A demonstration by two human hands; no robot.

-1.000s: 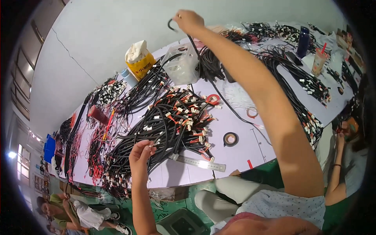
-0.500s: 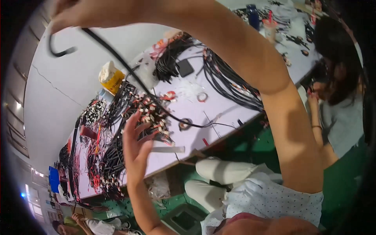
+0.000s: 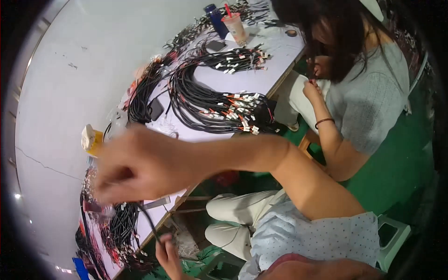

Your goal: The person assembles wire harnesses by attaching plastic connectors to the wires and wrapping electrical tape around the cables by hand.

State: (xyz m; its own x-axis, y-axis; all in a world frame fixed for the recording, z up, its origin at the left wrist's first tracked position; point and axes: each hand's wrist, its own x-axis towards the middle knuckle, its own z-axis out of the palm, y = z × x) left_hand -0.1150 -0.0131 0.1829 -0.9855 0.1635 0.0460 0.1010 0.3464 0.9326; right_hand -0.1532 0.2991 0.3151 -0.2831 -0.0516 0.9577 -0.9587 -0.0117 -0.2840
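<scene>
My right hand [image 3: 140,168], closed and raised high in front of the bench, is somewhat blurred. A black cable [image 3: 150,219] runs down from beneath it, and the part inside the fist is hidden. Lower down, my left hand [image 3: 169,255] has its fingers closed round the same cable close to the table's edge. Behind and below the right hand lies a pile of black cables [image 3: 122,221] with small connectors on the white table [image 3: 173,199].
A large bundle of black cables with white connectors [image 3: 200,112] curves across the table. Beyond it stand a drink cup [image 3: 235,29] and a blue bottle [image 3: 215,21]. A yellow pack [image 3: 94,142] sits by the wall. At the right, a co-worker [image 3: 368,93] is seated.
My right hand has come down and nearer with the cable. My left hand, spread before, has dropped lower and closed on the cable. The view has turned toward the co-worker.
</scene>
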